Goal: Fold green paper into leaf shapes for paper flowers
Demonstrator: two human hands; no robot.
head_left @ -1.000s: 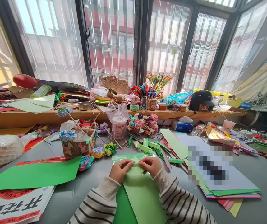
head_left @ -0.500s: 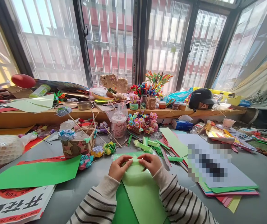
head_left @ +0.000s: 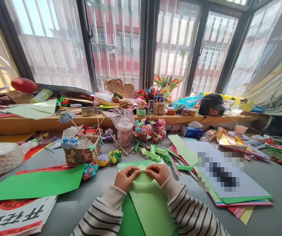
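Note:
A small light green piece of folded paper (head_left: 142, 177) is pinched between the fingertips of my left hand (head_left: 126, 178) and my right hand (head_left: 160, 174), one at each side. Its lower part hangs over a larger light green sheet (head_left: 153, 206), which lies on a darker green sheet (head_left: 130, 219). Just beyond my fingers a clear plastic sleeve (head_left: 122, 166) lies on the table, partly hidden. Several folded green strips (head_left: 153, 153) are heaped past it.
To the left are a basket (head_left: 82, 154) with paper flowers and a bright green sheet (head_left: 44, 181). On the right sits a stack of coloured paper (head_left: 246, 188). A lidded drink cup (head_left: 125, 132) stands behind; a wooden ledge (head_left: 42, 123) holds craft supplies.
The folded piece has turned between my fingers, and more of it now shows below my fingertips. My hands have drawn slightly closer together.

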